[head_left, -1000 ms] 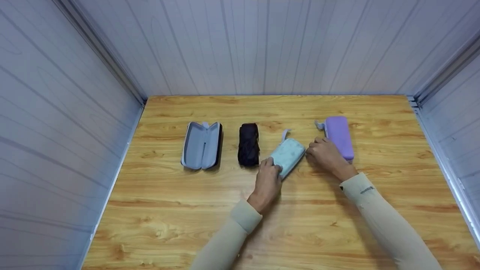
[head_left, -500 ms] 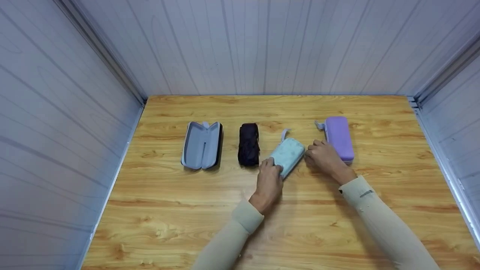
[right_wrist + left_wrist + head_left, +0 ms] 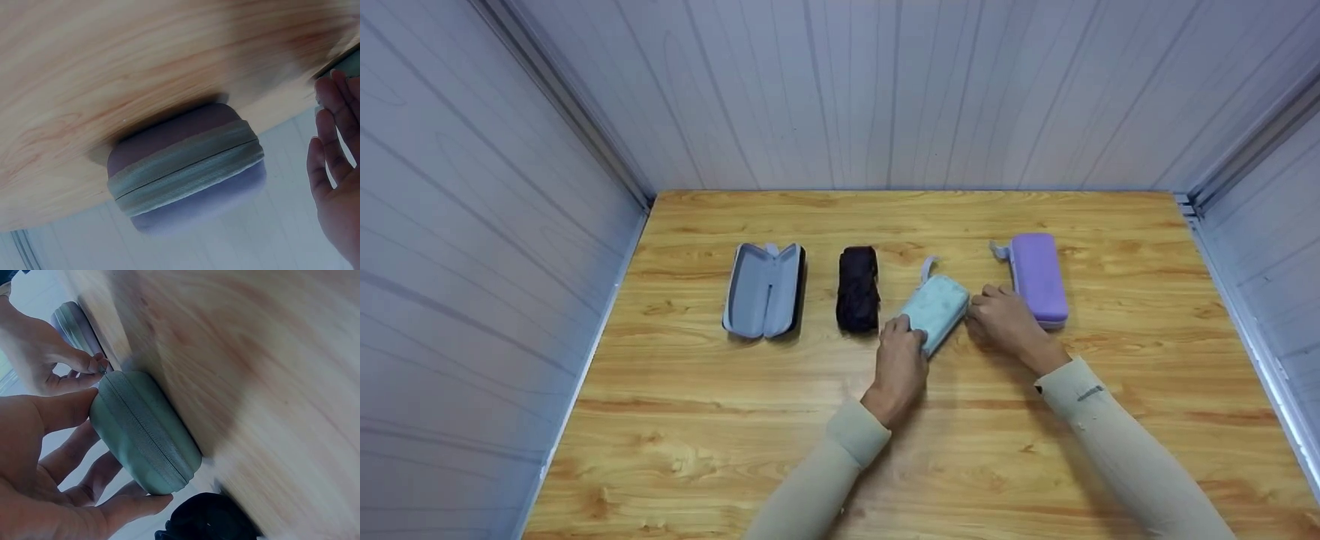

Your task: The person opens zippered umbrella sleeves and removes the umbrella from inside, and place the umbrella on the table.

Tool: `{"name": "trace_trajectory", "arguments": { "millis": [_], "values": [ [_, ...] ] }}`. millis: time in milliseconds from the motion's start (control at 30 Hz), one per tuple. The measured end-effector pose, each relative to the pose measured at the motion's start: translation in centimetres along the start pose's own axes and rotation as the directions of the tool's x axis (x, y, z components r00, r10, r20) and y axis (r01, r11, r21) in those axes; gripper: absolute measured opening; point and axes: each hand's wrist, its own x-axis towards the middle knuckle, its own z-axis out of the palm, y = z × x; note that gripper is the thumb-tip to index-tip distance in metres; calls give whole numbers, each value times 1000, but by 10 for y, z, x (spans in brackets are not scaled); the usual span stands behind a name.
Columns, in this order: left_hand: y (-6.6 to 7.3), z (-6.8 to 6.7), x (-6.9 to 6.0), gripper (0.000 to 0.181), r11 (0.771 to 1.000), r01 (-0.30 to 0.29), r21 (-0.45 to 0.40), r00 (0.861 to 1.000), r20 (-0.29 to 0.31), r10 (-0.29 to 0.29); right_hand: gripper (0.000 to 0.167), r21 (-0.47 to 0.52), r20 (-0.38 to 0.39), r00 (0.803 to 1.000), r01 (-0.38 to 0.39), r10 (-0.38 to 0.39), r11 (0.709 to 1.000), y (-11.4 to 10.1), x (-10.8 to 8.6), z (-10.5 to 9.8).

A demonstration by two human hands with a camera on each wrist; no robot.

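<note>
Fingers of the left hand [image 3: 898,371] grip the near end of a pale mint, rounded oblong zip case [image 3: 937,309], while those of the right hand [image 3: 1006,324] pinch what looks like a tiny greyish zipper pull [image 3: 103,369] at its right edge. I find the yellow-brown wood-grain surface [image 3: 697,435] smooth-looking, so a light left grip could let the case swivel under tugging. Close beside the right hand lies a lilac, rounded oblong case [image 3: 1039,274]; a wide swing could knock it. Being so small, the pull could slip that pinch.
</note>
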Motion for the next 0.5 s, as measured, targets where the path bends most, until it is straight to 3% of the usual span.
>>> {"name": "trace_trajectory", "arguments": {
  "millis": [267,500],
  "values": [
    [3,0,1,7,1000,15,15,999,29,-16,12,-16,7,1000,23,-23,1000,-4,-1,2],
    [3,3,1,7,1000,17,26,1000,10,-17,9,-1,27,999,26,-26,1000,-11,-1,1]
  ]
}}
